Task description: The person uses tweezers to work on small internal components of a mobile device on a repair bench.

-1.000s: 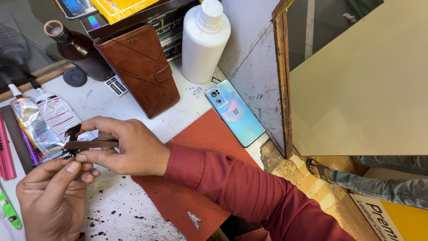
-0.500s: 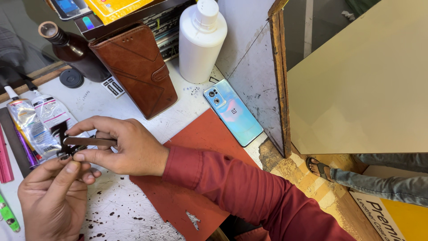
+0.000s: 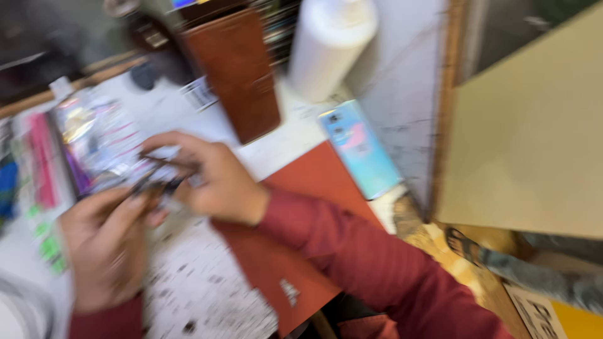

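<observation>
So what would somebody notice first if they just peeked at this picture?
Probably the two hands meeting at the left: the right hand and left hand pinch a small dark thing, too blurred to name. Next, the pale blue phone lying in the middle, with a white bottle and a brown wallet case behind.

Reds, browns and whites on a speckled bench, all softened by blur.

A dark red sleeve [image 3: 377, 263] runs in from the near right, and a rust-red mat [image 3: 295, 251] lies under it on a white worktop [image 3: 207, 295] peppered with black specks. At the far middle stands a reddish-brown leather case [image 3: 235, 69], and right of it a plain white bottle [image 3: 330, 44]. A phone [image 3: 361, 147] shows a pale blue back with a pink shimmer. On the left, a silvery packet [image 3: 103, 141] carries pink and purple print, beside a pink strip [image 3: 43, 157] and green patches [image 3: 47, 245]. A flat beige panel [image 3: 534, 132] with a brown wooden edge fills the right, and yellow shows at the near right corner.
</observation>
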